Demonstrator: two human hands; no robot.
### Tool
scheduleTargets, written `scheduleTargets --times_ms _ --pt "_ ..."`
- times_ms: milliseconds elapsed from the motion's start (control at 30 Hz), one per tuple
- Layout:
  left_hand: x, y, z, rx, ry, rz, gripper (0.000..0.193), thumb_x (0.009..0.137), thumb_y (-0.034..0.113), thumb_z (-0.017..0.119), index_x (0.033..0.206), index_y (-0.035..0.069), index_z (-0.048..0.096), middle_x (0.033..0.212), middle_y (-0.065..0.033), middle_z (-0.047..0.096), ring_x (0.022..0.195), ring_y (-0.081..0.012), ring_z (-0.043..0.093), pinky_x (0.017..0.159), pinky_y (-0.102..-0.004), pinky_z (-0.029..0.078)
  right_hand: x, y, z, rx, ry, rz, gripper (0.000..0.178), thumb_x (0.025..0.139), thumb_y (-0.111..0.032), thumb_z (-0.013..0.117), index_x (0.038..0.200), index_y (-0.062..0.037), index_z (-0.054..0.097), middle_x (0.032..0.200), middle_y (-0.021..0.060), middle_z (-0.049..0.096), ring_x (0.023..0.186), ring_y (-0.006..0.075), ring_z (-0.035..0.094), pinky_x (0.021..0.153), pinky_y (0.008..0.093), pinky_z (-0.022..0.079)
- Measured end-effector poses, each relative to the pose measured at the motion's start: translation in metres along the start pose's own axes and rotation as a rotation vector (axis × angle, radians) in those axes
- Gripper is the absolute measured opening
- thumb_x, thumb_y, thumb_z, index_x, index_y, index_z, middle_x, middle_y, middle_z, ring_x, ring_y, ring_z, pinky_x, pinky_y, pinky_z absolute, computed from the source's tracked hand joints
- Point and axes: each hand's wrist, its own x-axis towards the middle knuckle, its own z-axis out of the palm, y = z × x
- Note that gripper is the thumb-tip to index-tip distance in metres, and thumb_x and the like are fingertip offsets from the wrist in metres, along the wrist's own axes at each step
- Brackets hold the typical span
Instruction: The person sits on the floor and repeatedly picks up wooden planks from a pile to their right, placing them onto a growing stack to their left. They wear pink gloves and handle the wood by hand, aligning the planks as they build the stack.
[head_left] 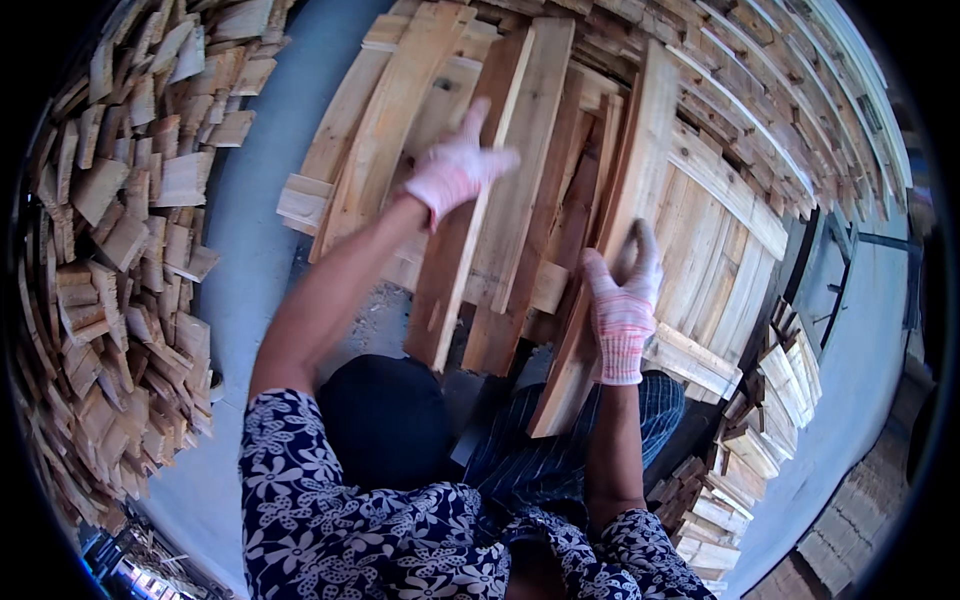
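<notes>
My left hand [455,172], in a white and pink knit glove, is over a reddish-brown plank [452,270]. Its fingers are spread, with the thumb reaching across the plank's pale edge; whether it touches is unclear. My right hand [624,305], gloved alike, lies against a long light plank [648,150] that slants down toward my knee. Its thumb and fingers stand apart, not wrapped round the wood. Between the hands, several loose planks [530,165] lie lengthwise over one another. More light boards [385,130] lie left of my left hand.
A slatted wooden panel [710,270] lies to the right. Stacked board ends [140,220] rise along the left, and a pile of timber [765,110] fills the far right. Short wood pieces [740,470] sit near right. A metal frame [840,270] stands beyond the panel.
</notes>
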Motion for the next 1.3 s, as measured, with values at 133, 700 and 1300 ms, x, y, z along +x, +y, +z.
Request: scheduleTargets --times_ms 133,700,1300 --pt "0.039 0.03 0.001 0.023 0.05 -0.008 0.105 0.082 0.055 0.07 0.165 0.019 0.017 0.149 -0.033 0.043 0.134 -0.0438 0.052 0.11 -0.0462 0.044 -0.003 -0.007 -0.01 -0.049 0.078 -0.056 0.09 0.08 -0.033 0.086 0.155 -0.0113 0.041 0.13 0.025 0.049 0.122 0.0399 0.054 0.105 0.0492 0.046" --pt "0.023 -0.02 -0.013 0.367 0.409 0.006 0.073 0.089 0.048 0.069 0.152 0.023 0.041 0.143 -0.0264 0.044 0.128 -0.0417 0.052 0.102 -0.0499 0.049 0.026 -0.035 0.123 -0.222 -0.251 0.049 0.096 0.079 -0.038 0.081 0.159 -0.0176 0.032 0.149 0.0359 0.034 0.128 0.0511 0.053 0.105 0.0498 0.049" --pt "0.039 -0.159 -0.105 -0.101 0.284 -0.293 0.096 0.095 0.073 0.043 0.161 0.004 0.028 0.16 -0.0269 0.038 0.149 -0.0395 0.036 0.121 -0.042 0.03 0.028 -0.107 0.209 -0.018 -0.311 -0.123 0.091 0.079 -0.039 0.085 0.152 -0.0089 0.042 0.141 0.0367 0.039 0.128 0.0505 0.049 0.107 0.0477 0.046"
